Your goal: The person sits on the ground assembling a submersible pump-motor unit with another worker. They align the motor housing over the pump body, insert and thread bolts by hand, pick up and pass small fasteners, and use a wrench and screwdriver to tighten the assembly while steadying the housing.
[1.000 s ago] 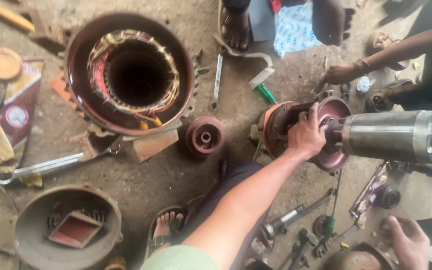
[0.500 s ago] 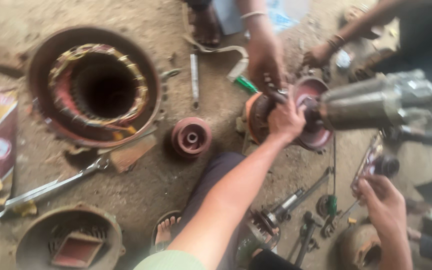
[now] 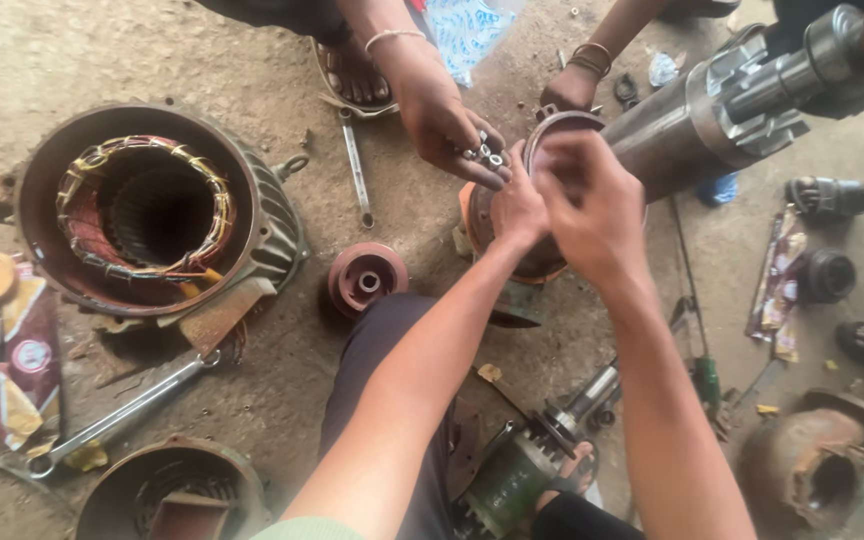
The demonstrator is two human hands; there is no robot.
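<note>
Left hand [image 3: 520, 208] and right hand [image 3: 592, 195] meet at a motor end plate [image 3: 512, 255]; just beyond them, another person's hand [image 3: 447, 125] offers small nuts [image 3: 484, 154].

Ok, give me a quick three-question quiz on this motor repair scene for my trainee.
1. True or false: the left hand and right hand meet at the end of the rotor shaft.
2. Which lies on the floor by the sandalled foot? A hammer, B wrench, C saw.
3. Fill in: the small nuts rest in a co-worker's ____.
Key: 1 true; 2 B; 3 hand.
</note>
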